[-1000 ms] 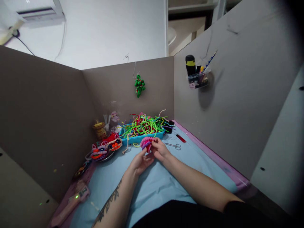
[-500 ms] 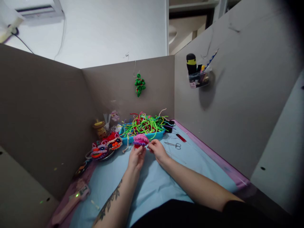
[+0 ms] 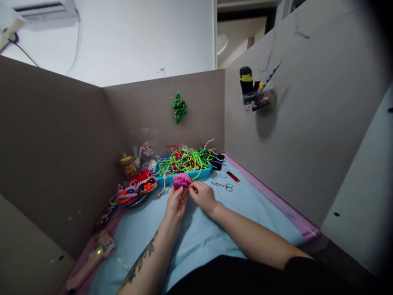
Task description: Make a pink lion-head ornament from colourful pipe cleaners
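Observation:
A small pink and purple pipe-cleaner piece point(image 3: 181, 180) is held up over the blue mat point(image 3: 245, 213). My left hand point(image 3: 175, 204) grips it from below with fingers curled round it. My right hand point(image 3: 202, 196) pinches its right edge with thumb and fingertips. Just behind them stands a blue tray point(image 3: 184, 177) heaped with green, red and yellow pipe cleaners point(image 3: 184, 159).
Finished pipe-cleaner figures point(image 3: 135, 190) lie on a dish at the left. Small scissors point(image 3: 224, 186) and a red item point(image 3: 233, 176) lie right of the tray. A pink glue gun point(image 3: 92, 262) rests at front left. Cardboard walls surround the desk; a green ornament point(image 3: 179, 107) hangs on the back wall.
The piece moved left from my right hand's side to sit above my left hand, which rose and closed on it. My right hand shifted to pinch its right edge.

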Demonstrator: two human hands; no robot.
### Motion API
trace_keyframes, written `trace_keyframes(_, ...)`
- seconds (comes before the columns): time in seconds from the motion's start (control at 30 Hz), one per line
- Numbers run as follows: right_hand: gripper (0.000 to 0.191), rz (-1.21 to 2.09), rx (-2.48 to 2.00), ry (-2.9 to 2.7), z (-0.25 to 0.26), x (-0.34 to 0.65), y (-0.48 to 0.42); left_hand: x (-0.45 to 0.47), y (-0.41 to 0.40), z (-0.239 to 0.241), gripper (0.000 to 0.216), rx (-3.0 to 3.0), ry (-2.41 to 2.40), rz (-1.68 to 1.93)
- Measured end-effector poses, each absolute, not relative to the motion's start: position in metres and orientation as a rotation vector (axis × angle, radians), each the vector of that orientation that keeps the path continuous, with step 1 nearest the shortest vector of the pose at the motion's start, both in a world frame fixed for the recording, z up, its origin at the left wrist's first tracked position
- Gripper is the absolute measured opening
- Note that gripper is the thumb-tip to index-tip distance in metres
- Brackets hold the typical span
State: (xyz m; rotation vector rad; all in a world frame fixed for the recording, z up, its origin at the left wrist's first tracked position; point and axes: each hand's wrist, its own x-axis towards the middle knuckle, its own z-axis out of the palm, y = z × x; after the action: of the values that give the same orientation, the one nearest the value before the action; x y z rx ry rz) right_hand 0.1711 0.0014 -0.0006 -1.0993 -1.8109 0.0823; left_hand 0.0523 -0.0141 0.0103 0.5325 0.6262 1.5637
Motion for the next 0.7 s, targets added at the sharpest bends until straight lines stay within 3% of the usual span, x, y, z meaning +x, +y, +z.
trace_keyframes(0.23, 0.011, 0.004, -1.288, -1.801, 0.003, 0.17, -0.001, 0.059, -0.017, 0.011, 0.035, 0.613, 0.657, 1.608)
trace_keyframes(0.7, 0.014, -0.134, -1.31, -1.905, 0.005, 0.167, -0.002, 0.064, -0.016, 0.009, 0.042, 0.61, 0.766, 1.658)
